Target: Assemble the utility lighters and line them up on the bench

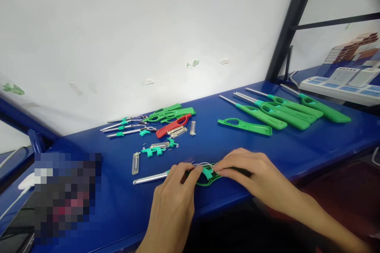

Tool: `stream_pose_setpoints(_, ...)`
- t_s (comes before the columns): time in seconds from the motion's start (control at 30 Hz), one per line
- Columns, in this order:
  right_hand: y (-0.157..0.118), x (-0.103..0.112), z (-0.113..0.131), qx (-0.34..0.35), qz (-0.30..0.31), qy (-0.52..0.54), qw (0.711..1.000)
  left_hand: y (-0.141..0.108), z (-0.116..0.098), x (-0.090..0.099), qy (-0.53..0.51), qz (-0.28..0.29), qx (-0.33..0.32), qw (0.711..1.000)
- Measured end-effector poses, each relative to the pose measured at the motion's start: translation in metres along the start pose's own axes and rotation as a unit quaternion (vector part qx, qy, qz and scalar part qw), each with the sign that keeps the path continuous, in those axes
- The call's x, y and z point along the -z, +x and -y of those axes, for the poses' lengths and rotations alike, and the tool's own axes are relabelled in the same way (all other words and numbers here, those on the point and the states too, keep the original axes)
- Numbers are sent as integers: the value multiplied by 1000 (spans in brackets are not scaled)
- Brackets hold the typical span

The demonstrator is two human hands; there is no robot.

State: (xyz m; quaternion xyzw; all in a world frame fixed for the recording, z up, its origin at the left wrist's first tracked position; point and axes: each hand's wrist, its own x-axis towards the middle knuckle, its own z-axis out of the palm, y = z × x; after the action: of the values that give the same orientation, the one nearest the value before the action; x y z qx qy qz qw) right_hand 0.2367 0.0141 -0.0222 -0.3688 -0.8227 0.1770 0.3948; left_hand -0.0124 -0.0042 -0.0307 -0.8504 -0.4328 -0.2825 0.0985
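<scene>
Near the front edge of the blue table lies an opened green utility lighter (204, 183), its metal tube (150, 178) pointing left. My left hand (179, 185) is closed around the lighter near the base of the tube, thumb beside the teal trigger (207, 173). Thin white wires (203, 164) arch over the open casing. My right hand (246, 168) pinches at the casing's right part, where the wires end; what lies between its fingertips is too small to make out. Both hands cover parts of the casing.
Several assembled green lighters (276, 112) lie at the right, beside a green half shell (245, 125). Back left are wired metal tubes (127, 128), green shells (169, 114) and a red shell (173, 125). Clear fuel tanks (135, 163) and teal triggers (153, 151) lie nearer. A power strip (338, 89) stands far right.
</scene>
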Motion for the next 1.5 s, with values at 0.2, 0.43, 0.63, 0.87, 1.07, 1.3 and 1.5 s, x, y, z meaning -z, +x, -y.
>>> stream_pose_setpoints(0.2,0,-1,-1,-2,2,0,1000,0,2,0,1,-26,-15,1000)
stream_pose_setpoints(0.43,0,0,0,5,5,6,1000,0,4,0,0,-31,-18,999)
stream_pose_setpoints(0.63,0,0,0,5,5,9,1000,3,4,2,-5,-29,-16,999)
stream_pose_setpoints(0.87,-2,0,-2,-3,9,9,1000,3,4,3,-22,-31,-11,999)
stream_pose_setpoints(1.07,-3,0,0,-7,4,12,1000,3,5,2,-25,-28,-4,999)
stream_pose_setpoints(1.3,-3,0,0,-1,4,14,1000,7,1,5,-35,-25,-1,999)
stream_pose_setpoints(1.5,-4,0,0,-11,11,12,1000,9,0,6,-76,-37,-10,996)
